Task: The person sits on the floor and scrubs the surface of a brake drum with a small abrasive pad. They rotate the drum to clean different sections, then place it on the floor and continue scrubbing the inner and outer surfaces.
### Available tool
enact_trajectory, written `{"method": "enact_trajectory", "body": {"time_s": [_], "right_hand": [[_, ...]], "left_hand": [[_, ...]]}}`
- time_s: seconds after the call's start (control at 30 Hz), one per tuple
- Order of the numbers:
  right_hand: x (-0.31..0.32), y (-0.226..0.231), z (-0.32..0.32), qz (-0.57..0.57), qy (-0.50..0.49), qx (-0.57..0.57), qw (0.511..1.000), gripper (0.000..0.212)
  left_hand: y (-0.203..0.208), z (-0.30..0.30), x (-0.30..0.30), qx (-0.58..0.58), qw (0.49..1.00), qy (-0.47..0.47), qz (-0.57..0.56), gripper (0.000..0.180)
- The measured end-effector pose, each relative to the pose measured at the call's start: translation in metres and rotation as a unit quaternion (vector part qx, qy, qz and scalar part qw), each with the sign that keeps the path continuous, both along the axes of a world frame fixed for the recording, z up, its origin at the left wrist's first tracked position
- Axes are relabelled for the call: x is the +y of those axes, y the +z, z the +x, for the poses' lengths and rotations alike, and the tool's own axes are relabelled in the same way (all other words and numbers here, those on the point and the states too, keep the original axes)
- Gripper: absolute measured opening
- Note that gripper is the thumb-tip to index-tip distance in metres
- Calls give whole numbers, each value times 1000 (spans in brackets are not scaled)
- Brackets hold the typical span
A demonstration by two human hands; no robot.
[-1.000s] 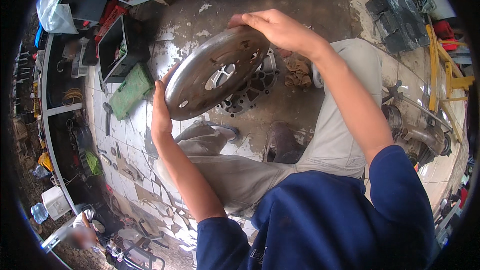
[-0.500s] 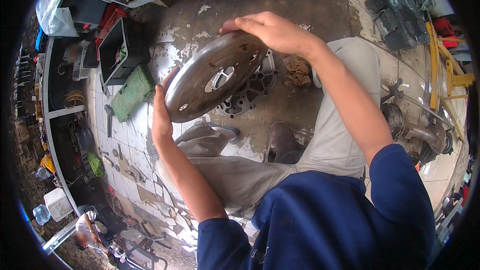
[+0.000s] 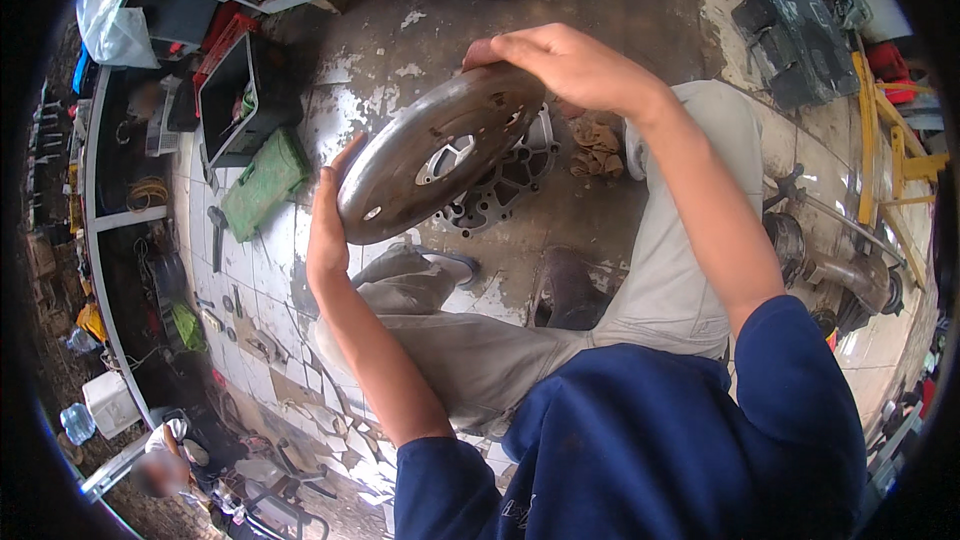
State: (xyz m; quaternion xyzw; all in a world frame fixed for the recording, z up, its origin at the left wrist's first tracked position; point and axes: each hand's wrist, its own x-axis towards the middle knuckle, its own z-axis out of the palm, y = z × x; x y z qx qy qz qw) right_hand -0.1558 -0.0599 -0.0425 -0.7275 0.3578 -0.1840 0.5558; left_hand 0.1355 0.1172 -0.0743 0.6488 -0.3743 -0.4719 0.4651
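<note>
Over the perforated metal casting, as the head view shows, a steel disc is held tilted, partly hiding it. Left of the casting, the left hand has its fingers clamped on the rim; beyond it, the right hand clasps the far edge. Steady handling probably needs both opposed grips equally firm.

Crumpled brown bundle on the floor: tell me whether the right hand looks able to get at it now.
Probably not without letting go: the right hand grips the rim of the metal disc. The brown bundle lies nearby, seemingly uncovered.
</note>
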Motion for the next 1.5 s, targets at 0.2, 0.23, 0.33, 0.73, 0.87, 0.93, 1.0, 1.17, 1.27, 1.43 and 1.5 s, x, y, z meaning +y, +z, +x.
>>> {"method": "enact_trajectory", "body": {"time_s": [0.2,0.23,0.33,0.73,0.87,0.93,1.0,1.17,1.27,1.43,1.5], "right_hand": [[-7,-13,-1,-37,20,11,999,45],[-10,-20,-2,-34,30,-46,998,45],[-6,-2,-2,94,10,-60,994,44],[-3,-3,2,65,15,-28,997,43],[-13,-24,-1,23,19,-73,997,45],[-8,-23,9,-37,-17,81,996,46],[-5,-18,6,-25,19,-50,998,46],[-7,-28,10,-30,-26,-19,999,42],[-4,-30,9,-57,-32,-10,998,42],[0,-23,13,-102,-22,-3,995,41],[3,-23,13,-104,-29,2,994,41]], "left_hand": [[3,-3,-3,9,1000,1,-1,66],[3,-4,-3,23,1000,0,0,66],[-7,8,-1,-22,1000,-4,-2,70],[0,1,0,8,1000,-13,-11,64],[2,-1,-5,-9,1000,-11,-12,64],[0,-1,-1,18,1000,3,-18,64],[1,0,-3,4,1000,-1,-14,64],[3,-3,-7,-63,998,9,-25,75],[6,-12,-5,-124,990,1,-72,84],[6,7,6,-175,974,-109,-91,77],[12,-9,9,-170,977,-72,-110,63]]}}
